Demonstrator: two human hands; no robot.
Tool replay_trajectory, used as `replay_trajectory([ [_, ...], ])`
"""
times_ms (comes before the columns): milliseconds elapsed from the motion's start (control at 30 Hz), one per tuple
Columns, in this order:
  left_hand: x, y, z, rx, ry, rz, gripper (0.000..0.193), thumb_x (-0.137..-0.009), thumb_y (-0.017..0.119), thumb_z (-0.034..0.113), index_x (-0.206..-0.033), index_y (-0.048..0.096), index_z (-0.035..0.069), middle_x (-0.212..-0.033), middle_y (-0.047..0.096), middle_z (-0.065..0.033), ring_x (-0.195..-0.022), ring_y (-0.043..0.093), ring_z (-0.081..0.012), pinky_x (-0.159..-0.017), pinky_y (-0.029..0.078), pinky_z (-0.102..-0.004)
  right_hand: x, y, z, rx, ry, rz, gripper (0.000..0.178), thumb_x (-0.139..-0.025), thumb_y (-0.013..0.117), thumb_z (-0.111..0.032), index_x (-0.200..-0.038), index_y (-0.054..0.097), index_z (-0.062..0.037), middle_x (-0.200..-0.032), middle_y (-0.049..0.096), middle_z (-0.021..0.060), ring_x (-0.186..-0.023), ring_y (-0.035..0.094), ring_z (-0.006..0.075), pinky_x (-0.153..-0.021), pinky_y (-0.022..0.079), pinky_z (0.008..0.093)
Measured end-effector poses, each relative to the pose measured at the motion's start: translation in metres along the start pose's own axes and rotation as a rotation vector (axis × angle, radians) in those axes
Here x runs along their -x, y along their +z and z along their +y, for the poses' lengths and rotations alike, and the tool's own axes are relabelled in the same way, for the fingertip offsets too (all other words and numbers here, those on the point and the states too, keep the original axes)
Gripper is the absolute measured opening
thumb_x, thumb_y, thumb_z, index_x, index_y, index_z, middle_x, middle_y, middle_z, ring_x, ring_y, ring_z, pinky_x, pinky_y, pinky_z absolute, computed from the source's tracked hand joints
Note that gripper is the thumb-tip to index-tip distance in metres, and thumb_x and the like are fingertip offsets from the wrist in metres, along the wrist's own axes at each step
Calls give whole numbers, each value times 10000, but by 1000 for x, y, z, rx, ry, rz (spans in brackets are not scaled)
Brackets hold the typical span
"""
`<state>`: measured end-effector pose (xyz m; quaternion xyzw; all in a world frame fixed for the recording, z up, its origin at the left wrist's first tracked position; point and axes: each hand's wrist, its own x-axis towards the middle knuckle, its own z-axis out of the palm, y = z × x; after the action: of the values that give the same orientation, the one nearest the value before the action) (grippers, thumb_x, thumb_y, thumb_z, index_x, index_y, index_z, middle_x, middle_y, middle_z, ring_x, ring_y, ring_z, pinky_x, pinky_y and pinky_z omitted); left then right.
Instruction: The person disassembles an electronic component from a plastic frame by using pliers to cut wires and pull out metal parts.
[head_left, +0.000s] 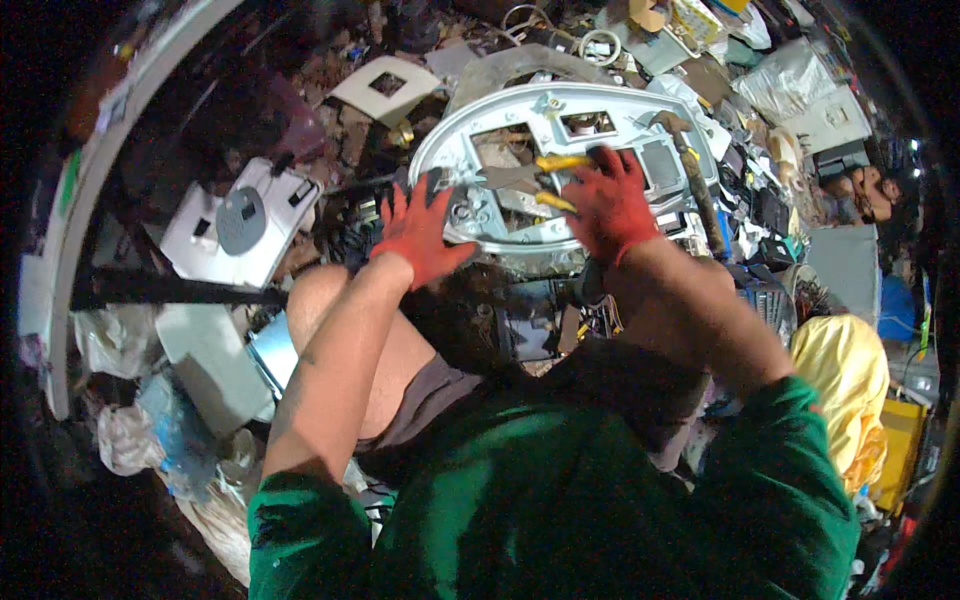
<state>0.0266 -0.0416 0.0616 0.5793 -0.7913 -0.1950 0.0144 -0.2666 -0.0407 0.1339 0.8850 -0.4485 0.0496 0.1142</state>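
In front of my knees lies a large pale oval plastic panel [440, 150] with square cut-outs and small fittings. My left hand [415, 228], in a red glove with dark fingertips, rests with its fingers spread at the panel's left end. Above the panel's middle, my right hand [612, 205], gloved the same way, grips yellow-handled pliers [553, 163]. Their handles are spread apart and the grey jaws point left; the exact kind of jaw cannot be made out. Across the panel's right end lies a hammer [697, 185], its head at the far side.
To the left sits a white plastic cover [235, 225] with a grey round part. A cream plate with a square hole [385, 88] lies beyond the panel. Mixed scrap surrounds me, with a yellow sack [840, 385] at the right and a plastic bag [790, 80] at the far right.
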Motion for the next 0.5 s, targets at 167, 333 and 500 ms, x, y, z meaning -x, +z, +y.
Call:
replay_trajectory([
  [167, 3, -6, -17, -126, 362, 290, 443, -870, 610, 247, -1303, 623, 154, -1360, 530, -187, -1297, 435, -460, -1140, 286, -593, 19, 21, -22, -357, 455, -300, 485, -858, 612, -514, -1187, 694, -166, -1238, 655, 114, -1238, 484, 436, -1050, 383, 571],
  [333, -45, -49, 27, -394, 680, -234, 229, -865, 590, 260, -1032, 699, 147, -1132, 667, -169, -1024, 652, -381, -855, 538, -494, 23, 1, -17, -441, 425, -272, 531, -859, 591, -540, -1223, 678, -163, -1181, 675, 156, -1139, 611, 373, -1059, 392, 542],
  [500, -73, -49, 48, -587, 728, -460, 348, -812, 663, 232, -1158, 675, 202, -1192, 652, -113, -1136, 621, -343, -948, 520, -457, 26, -15, -16, -608, 393, -232, 573, -856, 578, -524, -1264, 656, -130, -1229, 665, 175, -1162, 627, 356, -1131, 346, 504],
])
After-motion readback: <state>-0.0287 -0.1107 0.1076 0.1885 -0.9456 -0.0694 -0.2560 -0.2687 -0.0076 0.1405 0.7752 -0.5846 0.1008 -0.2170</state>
